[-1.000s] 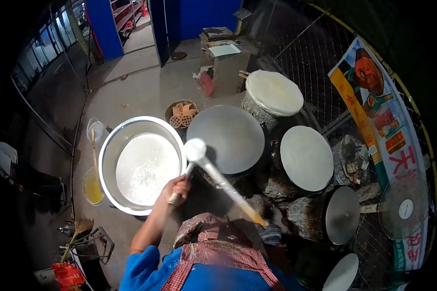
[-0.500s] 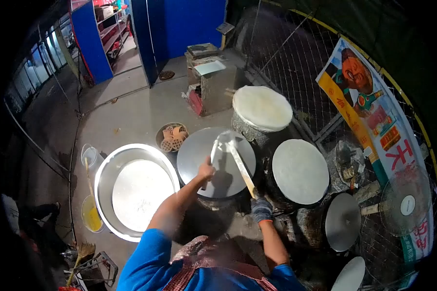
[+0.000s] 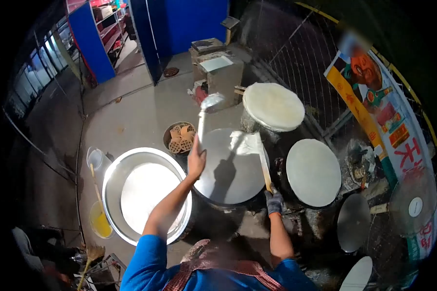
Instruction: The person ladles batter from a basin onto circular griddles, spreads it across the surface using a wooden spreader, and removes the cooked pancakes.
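Observation:
My bare left hand (image 3: 196, 161) is closed round the handle of a ladle (image 3: 210, 101), raised with its bowl above the far edge of a round griddle (image 3: 213, 179). In my gloved right hand (image 3: 274, 200) is the wooden handle of a spreader (image 3: 264, 165). White batter (image 3: 246, 143) lies at the spreader's head on the griddle's far side. The ladle's shadow falls across the grey plate. Left of the griddle stands a big metal basin (image 3: 110, 213) holding white batter.
Round griddles with pale sheets (image 3: 273, 106) (image 3: 313, 172) stand at the right, with a bare griddle (image 3: 353, 223) nearer. Behind are a bucket of perforated briquettes (image 3: 181, 139) and a box-like stand (image 3: 218, 77). A yellow-liquid container (image 3: 101, 224) sits left; a fan (image 3: 414, 206) is far right.
The ladle moved from beside the basin over the griddle, then up and away from the spreader. Batter now lies on the griddle, and the spreader's head has moved onto it.

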Demonstrator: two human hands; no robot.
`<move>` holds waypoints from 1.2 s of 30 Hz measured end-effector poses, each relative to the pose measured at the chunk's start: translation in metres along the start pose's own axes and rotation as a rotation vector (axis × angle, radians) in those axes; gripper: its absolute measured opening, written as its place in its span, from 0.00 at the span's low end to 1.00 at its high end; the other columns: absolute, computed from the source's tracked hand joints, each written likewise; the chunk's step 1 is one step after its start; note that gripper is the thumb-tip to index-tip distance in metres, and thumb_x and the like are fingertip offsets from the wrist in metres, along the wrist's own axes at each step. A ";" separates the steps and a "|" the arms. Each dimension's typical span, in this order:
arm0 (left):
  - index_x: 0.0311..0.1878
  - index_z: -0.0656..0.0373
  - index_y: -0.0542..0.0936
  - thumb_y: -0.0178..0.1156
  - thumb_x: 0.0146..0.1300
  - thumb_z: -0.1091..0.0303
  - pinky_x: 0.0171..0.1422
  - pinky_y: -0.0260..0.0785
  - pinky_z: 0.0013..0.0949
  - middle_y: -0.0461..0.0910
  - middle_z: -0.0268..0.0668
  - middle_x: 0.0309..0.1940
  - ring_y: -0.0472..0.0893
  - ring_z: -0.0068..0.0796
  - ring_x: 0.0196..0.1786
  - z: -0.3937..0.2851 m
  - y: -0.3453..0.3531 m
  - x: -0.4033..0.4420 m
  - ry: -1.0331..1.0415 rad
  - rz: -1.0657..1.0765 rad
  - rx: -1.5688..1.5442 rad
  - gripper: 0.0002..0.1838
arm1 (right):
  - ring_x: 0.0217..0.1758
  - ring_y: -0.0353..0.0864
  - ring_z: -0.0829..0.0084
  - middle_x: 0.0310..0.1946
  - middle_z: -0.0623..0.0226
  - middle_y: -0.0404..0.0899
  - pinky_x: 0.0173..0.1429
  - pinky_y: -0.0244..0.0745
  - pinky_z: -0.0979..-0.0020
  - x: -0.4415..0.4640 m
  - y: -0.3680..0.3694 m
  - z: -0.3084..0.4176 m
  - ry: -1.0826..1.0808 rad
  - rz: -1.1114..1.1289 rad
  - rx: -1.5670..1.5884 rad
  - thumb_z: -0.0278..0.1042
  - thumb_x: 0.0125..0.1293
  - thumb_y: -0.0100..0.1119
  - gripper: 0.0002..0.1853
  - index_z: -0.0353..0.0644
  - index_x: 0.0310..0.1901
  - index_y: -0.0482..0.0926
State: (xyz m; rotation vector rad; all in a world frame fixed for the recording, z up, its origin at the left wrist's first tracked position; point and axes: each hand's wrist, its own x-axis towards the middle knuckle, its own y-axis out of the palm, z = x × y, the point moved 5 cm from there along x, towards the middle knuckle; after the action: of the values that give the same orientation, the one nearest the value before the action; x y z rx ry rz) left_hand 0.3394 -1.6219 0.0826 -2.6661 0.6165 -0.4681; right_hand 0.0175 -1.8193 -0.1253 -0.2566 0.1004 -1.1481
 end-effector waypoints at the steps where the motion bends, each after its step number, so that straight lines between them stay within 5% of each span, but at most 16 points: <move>1: 0.65 0.43 0.51 0.54 0.51 0.79 0.47 0.66 0.34 0.70 0.51 0.50 0.76 0.40 0.43 0.009 -0.009 0.000 0.072 0.013 -0.036 0.39 | 0.31 0.74 0.75 0.34 0.70 0.77 0.35 0.70 0.74 -0.001 0.017 0.013 0.286 0.087 0.228 0.27 0.51 0.59 0.20 0.38 0.49 0.73; 3: 0.65 0.46 0.52 0.54 0.50 0.81 0.49 0.65 0.33 0.66 0.46 0.56 0.75 0.35 0.47 0.041 -0.019 -0.016 0.010 0.118 -0.189 0.39 | 0.30 0.75 0.73 0.32 0.67 0.77 0.34 0.70 0.74 0.001 0.077 0.018 0.533 0.495 1.009 0.31 0.54 0.56 0.18 0.43 0.48 0.73; 5: 0.65 0.50 0.53 0.53 0.50 0.83 0.52 0.64 0.31 0.62 0.41 0.60 0.71 0.33 0.52 0.070 -0.026 -0.060 -0.292 0.270 -0.258 0.38 | 0.33 0.77 0.69 0.32 0.64 0.78 0.34 0.70 0.71 0.005 0.079 0.082 0.632 0.720 0.421 0.33 0.56 0.52 0.14 0.46 0.46 0.75; 8: 0.64 0.51 0.55 0.52 0.49 0.85 0.51 0.65 0.27 0.60 0.39 0.61 0.68 0.28 0.55 0.100 -0.064 -0.136 -0.441 0.314 -0.180 0.37 | 0.38 0.77 0.62 0.37 0.58 0.78 0.41 0.71 0.65 0.009 0.047 0.143 0.033 0.259 -0.873 0.33 0.60 0.46 0.13 0.43 0.45 0.75; 11: 0.64 0.51 0.56 0.51 0.49 0.87 0.51 0.64 0.25 0.60 0.41 0.61 0.67 0.27 0.56 0.101 -0.097 -0.180 -0.529 0.276 -0.173 0.37 | 0.43 0.75 0.60 0.43 0.55 0.76 0.48 0.69 0.65 0.027 0.042 -0.012 0.232 0.204 0.375 0.30 0.57 0.48 0.15 0.37 0.46 0.74; 12: 0.64 0.52 0.55 0.51 0.50 0.87 0.51 0.63 0.25 0.60 0.43 0.61 0.67 0.28 0.55 0.094 -0.102 -0.190 -0.600 0.268 -0.200 0.37 | 0.41 0.76 0.61 0.41 0.57 0.77 0.48 0.69 0.66 0.003 0.068 0.004 0.174 0.104 0.324 0.30 0.54 0.54 0.17 0.42 0.47 0.75; 13: 0.64 0.52 0.55 0.51 0.50 0.87 0.51 0.62 0.25 0.60 0.44 0.60 0.68 0.29 0.53 0.086 -0.107 -0.200 -0.671 0.258 -0.226 0.37 | 0.40 0.76 0.63 0.39 0.57 0.77 0.47 0.69 0.66 -0.019 0.087 0.069 0.477 0.574 0.584 0.30 0.53 0.55 0.17 0.43 0.47 0.75; 15: 0.65 0.51 0.55 0.51 0.50 0.87 0.47 0.63 0.25 0.61 0.46 0.59 0.71 0.28 0.46 0.113 -0.107 -0.212 -0.586 0.229 -0.202 0.37 | 0.39 0.76 0.65 0.37 0.59 0.78 0.45 0.70 0.67 -0.020 0.091 0.120 0.516 0.807 0.349 0.32 0.53 0.57 0.16 0.45 0.45 0.76; 17: 0.64 0.51 0.55 0.53 0.50 0.85 0.52 0.60 0.26 0.62 0.47 0.59 0.68 0.30 0.53 0.122 -0.113 -0.218 -0.599 0.229 -0.161 0.37 | 0.37 0.76 0.67 0.35 0.61 0.78 0.43 0.70 0.69 -0.001 0.090 0.093 -0.039 0.268 -0.564 0.33 0.54 0.56 0.15 0.47 0.45 0.77; 20: 0.64 0.51 0.55 0.53 0.50 0.83 0.57 0.57 0.27 0.62 0.47 0.59 0.64 0.31 0.59 0.124 -0.122 -0.222 -0.625 0.231 -0.130 0.37 | 0.34 0.75 0.74 0.35 0.66 0.78 0.40 0.71 0.72 -0.002 0.033 0.010 0.237 0.123 0.371 0.35 0.55 0.56 0.15 0.38 0.43 0.76; 22: 0.64 0.53 0.55 0.52 0.50 0.84 0.58 0.57 0.27 0.61 0.46 0.60 0.64 0.32 0.60 0.113 -0.121 -0.220 -0.679 0.260 -0.146 0.37 | 0.33 0.74 0.74 0.36 0.65 0.77 0.36 0.72 0.72 -0.021 0.054 0.032 0.100 0.122 -0.009 0.37 0.58 0.52 0.17 0.35 0.45 0.74; 24: 0.64 0.54 0.55 0.51 0.50 0.86 0.54 0.59 0.26 0.63 0.45 0.58 0.66 0.30 0.56 0.105 -0.119 -0.221 -0.696 0.275 -0.139 0.36 | 0.32 0.74 0.75 0.35 0.70 0.76 0.37 0.71 0.75 -0.038 0.102 0.042 0.600 0.809 1.052 0.44 0.61 0.47 0.18 0.40 0.46 0.75; 27: 0.65 0.57 0.53 0.49 0.51 0.87 0.43 0.65 0.23 0.69 0.45 0.51 0.73 0.26 0.43 0.102 -0.109 -0.227 -0.650 0.254 -0.070 0.36 | 0.24 0.71 0.77 0.30 0.67 0.77 0.29 0.69 0.76 -0.001 0.075 0.044 -0.005 0.421 0.238 0.34 0.57 0.53 0.14 0.40 0.44 0.76; 31: 0.64 0.56 0.53 0.50 0.51 0.86 0.50 0.62 0.24 0.63 0.43 0.58 0.66 0.29 0.55 0.130 -0.101 -0.237 -0.537 0.187 -0.058 0.36 | 0.21 0.69 0.81 0.26 0.72 0.77 0.26 0.67 0.78 0.011 0.028 0.083 0.381 0.265 0.459 0.27 0.52 0.58 0.11 0.38 0.40 0.78; 34: 0.65 0.55 0.54 0.50 0.52 0.86 0.39 0.65 0.22 0.66 0.42 0.55 0.70 0.27 0.45 0.111 -0.091 -0.239 -0.639 0.108 -0.151 0.36 | 0.19 0.68 0.81 0.25 0.72 0.76 0.23 0.65 0.77 0.000 0.070 0.072 0.303 0.436 0.390 0.27 0.52 0.57 0.10 0.40 0.38 0.78; 36: 0.65 0.50 0.53 0.49 0.52 0.87 0.23 0.62 0.23 0.74 0.40 0.38 0.70 0.21 0.24 0.084 -0.093 -0.245 -0.719 0.106 -0.147 0.37 | 0.19 0.67 0.82 0.24 0.74 0.75 0.21 0.61 0.79 0.000 0.077 0.093 0.237 0.567 0.163 0.28 0.51 0.59 0.09 0.41 0.36 0.78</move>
State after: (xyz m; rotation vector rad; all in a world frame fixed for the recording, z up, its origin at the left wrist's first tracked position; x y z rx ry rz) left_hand 0.1968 -1.4059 -0.0095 -2.6474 0.5646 0.5694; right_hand 0.1049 -1.7757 -0.0547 0.0569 0.2691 -0.6124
